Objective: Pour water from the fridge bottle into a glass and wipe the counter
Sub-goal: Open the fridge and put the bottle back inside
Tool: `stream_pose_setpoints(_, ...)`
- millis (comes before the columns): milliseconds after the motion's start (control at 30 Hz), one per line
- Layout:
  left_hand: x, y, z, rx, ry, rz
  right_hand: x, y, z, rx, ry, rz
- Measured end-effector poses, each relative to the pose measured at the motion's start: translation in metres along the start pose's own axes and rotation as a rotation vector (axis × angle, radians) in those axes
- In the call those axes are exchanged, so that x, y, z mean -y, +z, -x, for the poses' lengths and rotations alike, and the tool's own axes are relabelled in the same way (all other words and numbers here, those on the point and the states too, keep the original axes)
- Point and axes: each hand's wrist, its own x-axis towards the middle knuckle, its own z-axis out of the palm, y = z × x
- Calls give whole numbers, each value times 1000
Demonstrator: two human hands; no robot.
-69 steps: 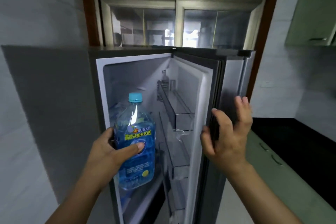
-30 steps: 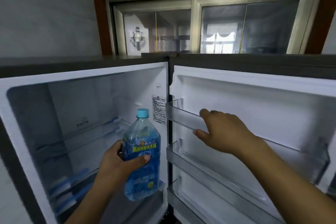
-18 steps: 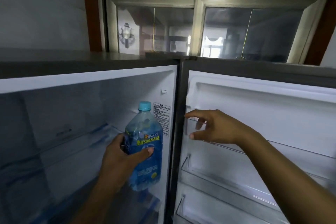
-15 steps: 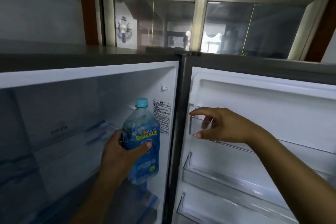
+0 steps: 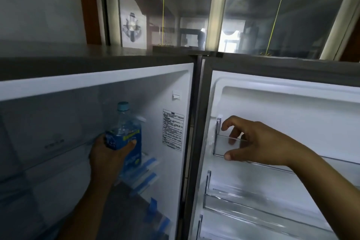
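The left grip [image 5: 111, 154] is clamped round the blue-labelled bottle [image 5: 127, 128], which is upright inside the open fridge [image 5: 97, 82], at the right end of its shelf [image 5: 148, 163]. The right grip [image 5: 253, 142] hooks curled fingers over the top door shelf [image 5: 219, 142], with the thumb at its lower edge.

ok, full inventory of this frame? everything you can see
bottle: 1, clear, blue label, light blue cap, upright inside the fridge
fridge: 1, grey outside, white inside, open
fridge door: 1, white liner, swung open at right
door shelves: 3 in view, clear, on the door
sticker: 1, white, compartment's right wall
tape strips: several, blue, on shelf edges
window: 1, metal frame, behind the fridge
left hand: grip round the bottle
right hand: fingers curled over the top door shelf
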Motion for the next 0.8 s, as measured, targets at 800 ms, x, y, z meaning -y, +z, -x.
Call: stream_pose_setpoints(800, 71, 7, -55, 14, -80, -93, -18, -9, -7, 115, -37, 78)
